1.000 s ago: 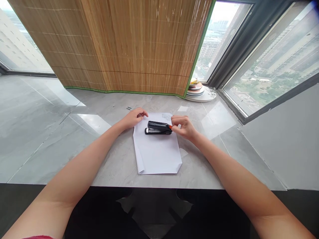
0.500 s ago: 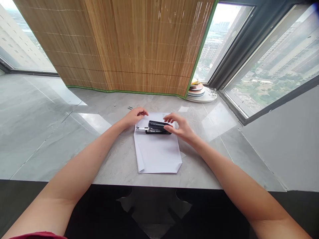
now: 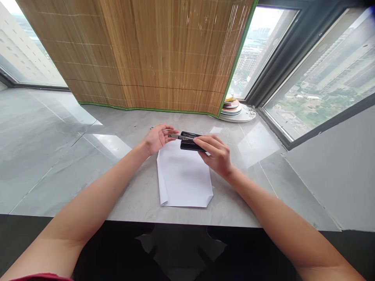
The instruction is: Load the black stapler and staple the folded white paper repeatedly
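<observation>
A black stapler (image 3: pixel 189 145) is held up over the far end of the white paper (image 3: pixel 186 175), with my right hand (image 3: pixel 215 153) closed around its right end. The silver magazine (image 3: pixel 175 136) sticks out of its left end toward my left hand (image 3: pixel 159 138). That hand is turned partly palm-up, its fingers stretched out and apart beside the magazine tip; whether they touch it I cannot tell. The paper lies flat on the grey marble-look counter, its two near corners folded over.
A bamboo blind (image 3: pixel 146 58) with green edging hangs at the back. Stacked plates (image 3: pixel 231 109) stand on a white oval dish (image 3: pixel 246 114) by the window corner. The counter's (image 3: pixel 131 207) front edge runs close to my body. A small dark strip lies behind my left hand.
My right hand has gripped the stapler, lifted it off the paper and tilted it. My left hand has turned over and opened toward the magazine end.
</observation>
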Action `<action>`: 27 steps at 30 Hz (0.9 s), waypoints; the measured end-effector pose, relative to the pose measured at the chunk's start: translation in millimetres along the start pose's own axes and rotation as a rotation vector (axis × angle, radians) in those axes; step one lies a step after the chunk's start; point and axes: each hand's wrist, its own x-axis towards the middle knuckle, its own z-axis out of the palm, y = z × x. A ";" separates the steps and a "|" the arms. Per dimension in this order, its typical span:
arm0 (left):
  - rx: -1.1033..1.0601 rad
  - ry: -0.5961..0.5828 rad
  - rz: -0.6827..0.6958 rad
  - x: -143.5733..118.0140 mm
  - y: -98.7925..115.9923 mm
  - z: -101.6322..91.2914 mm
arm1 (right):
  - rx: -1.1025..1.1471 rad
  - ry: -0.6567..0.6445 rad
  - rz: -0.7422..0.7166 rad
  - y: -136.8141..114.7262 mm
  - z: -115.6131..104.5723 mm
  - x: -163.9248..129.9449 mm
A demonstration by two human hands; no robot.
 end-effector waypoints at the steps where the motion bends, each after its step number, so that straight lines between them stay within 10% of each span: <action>1: -0.065 -0.062 -0.113 -1.5 0.4 3.6 | -0.026 -0.011 -0.035 1.0 -0.9 0.3; 11: -0.245 -0.093 -0.270 -3.4 -5.0 5.6 | -0.063 -0.216 -0.120 14.3 2.0 -0.8; 18: -0.245 0.071 -0.172 1.8 -6.9 0.5 | 0.052 0.134 0.138 -0.4 -3.0 1.6; 27: -0.046 -0.085 -0.044 -5.1 -7.9 8.9 | 0.491 -0.392 0.239 -9.6 3.9 0.3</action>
